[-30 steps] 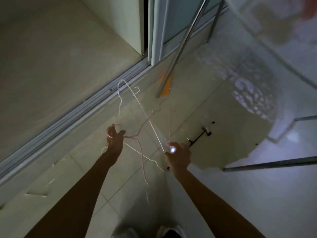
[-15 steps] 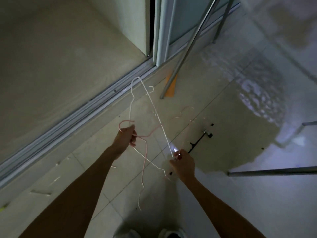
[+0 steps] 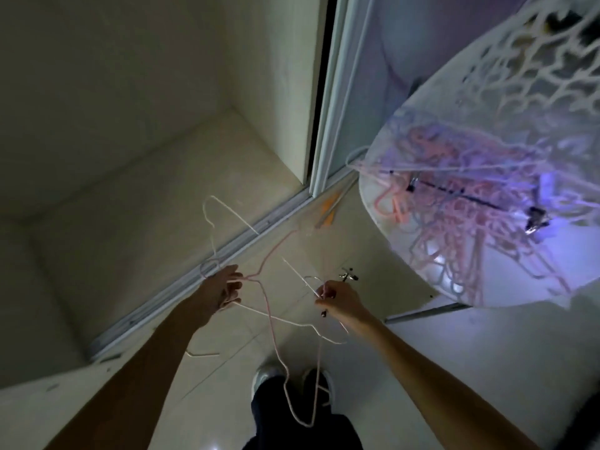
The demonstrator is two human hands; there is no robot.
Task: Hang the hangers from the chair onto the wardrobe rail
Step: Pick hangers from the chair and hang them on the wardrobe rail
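From the head camera, the left hand (image 3: 224, 292) was curled round the hooks of thin wire hangers, gripping them above the tiled floor (image 3: 324, 241). A white hanger (image 3: 227, 211) rose from that grip, its slim wire running up and away toward the wardrobe's sliding-door track (image 3: 227, 254), its long side slanting down to the right toward the other hand. A pink hanger (image 3: 272, 336) hung from the same grip, its thin wire dropping toward the person's shoes (image 3: 266, 375) and ending in a narrow loop low in the view, so its long axis ran roughly toward the camera.

The right hand (image 3: 337, 302) pinched the fine white wire between its fingertips, fingers curled round it, with a small dark piece showing just under the fist; what that piece was could not be told. Both hands were near each other, the wires crossing between them.

To the right stood a white chair (image 3: 422, 261) with a smooth rounded seat and a cut-out lattice back. On the seat lay a tangled pile of hangers (image 3: 470, 203), mostly pink wire, with a black clip hanger (image 3: 470, 198) with metal clips lying across it. The wardrobe (image 3: 162, 141) stood open at left, its pale interior bare-walled and smooth.
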